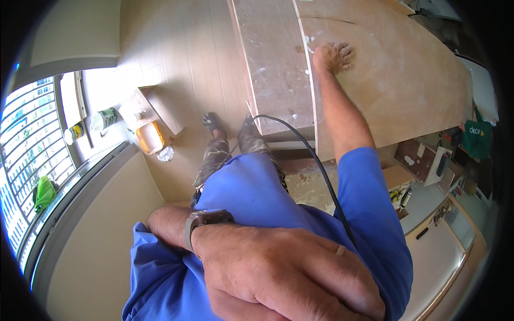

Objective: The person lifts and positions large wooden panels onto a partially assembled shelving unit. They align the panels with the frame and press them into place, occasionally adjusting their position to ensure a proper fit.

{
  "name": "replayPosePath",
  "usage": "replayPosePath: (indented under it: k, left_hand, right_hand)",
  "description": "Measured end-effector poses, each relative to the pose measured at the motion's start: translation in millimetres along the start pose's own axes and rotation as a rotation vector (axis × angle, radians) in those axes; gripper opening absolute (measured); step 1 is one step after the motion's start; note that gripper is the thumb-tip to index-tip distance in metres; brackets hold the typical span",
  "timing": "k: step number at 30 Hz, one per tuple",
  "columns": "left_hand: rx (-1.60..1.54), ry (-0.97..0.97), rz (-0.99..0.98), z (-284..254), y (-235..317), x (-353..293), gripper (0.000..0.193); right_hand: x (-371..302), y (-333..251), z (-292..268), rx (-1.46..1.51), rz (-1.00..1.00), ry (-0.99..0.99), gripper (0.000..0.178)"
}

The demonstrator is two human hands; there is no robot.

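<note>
Head view: we bend our left hand (294,273), with one watch (211,217) and one ring (340,250), close before the camera; whether it grips anything we cannot tell. Our right arm reaches forward, right hand (333,58) palm-down, fingers loosely spread, on one wide wooden panel (401,85) ahead. We count one black cable (306,140), two labelled containers (104,119).

Ahead and to the right lies a wide board (407,91), with a narrower panel (273,64) along its left side. The right hand (333,58) is on the board, near that left edge; the left hand (292,270) is nearest the camera, before the shirt (246,179). A cable (322,167) runs between panel and shirt. Left, on the floor (184,59) — a tub (140,141), foil (166,154) just beside it. Farther left — a window (40,135).
</note>
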State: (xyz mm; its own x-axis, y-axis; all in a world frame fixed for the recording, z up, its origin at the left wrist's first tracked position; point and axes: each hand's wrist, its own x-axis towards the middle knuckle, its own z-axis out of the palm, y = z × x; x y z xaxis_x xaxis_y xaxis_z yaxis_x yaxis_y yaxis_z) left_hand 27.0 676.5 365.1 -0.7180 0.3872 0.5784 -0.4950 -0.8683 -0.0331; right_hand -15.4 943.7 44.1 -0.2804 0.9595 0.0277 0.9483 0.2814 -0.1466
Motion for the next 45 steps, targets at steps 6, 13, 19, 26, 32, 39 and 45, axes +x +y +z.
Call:
replayPosePath:
  k: [6,13,19,26,32,39,45]
  left_hand:
    - [0.018,-0.077,-0.028,22.6,21.0,-1.3,0.043]
    - [-0.030,-0.137,-0.064,38.5,40.9,-4.6,0.041]
    - [-0.061,-0.161,-0.096,46.9,36.2,-10.1,0.040]
    - [-0.059,-0.140,-0.115,49.2,34.6,-13.6,0.040]
    - [-0.068,-0.129,-0.098,53.3,35.8,-16.5,0.040]
    - [-0.025,-0.043,-0.081,43.2,40.0,-17.8,0.041]
    - [0.018,0.032,-0.204,21.7,51.6,-11.9,0.039]
  right_hand:
    - [14.7,23.6,-28.3,0.152,-0.121,-0.170,0.059]
    - [-58.2,103.7,-25.1,-0.008,-0.293,-0.031,0.060]
    - [-75.1,107.3,-35.3,0.005,-0.253,-0.103,0.063]
    - [-87.8,98.4,-35.8,-0.030,-0.244,-0.109,0.063]
    - [-95.2,88.4,-31.2,-0.018,-0.309,-0.033,0.058]
    - [-36.9,93.3,-15.4,0.169,-0.623,0.112,0.060]
    - [-38.8,80.2,-11.8,-0.041,-0.584,0.044,0.075]
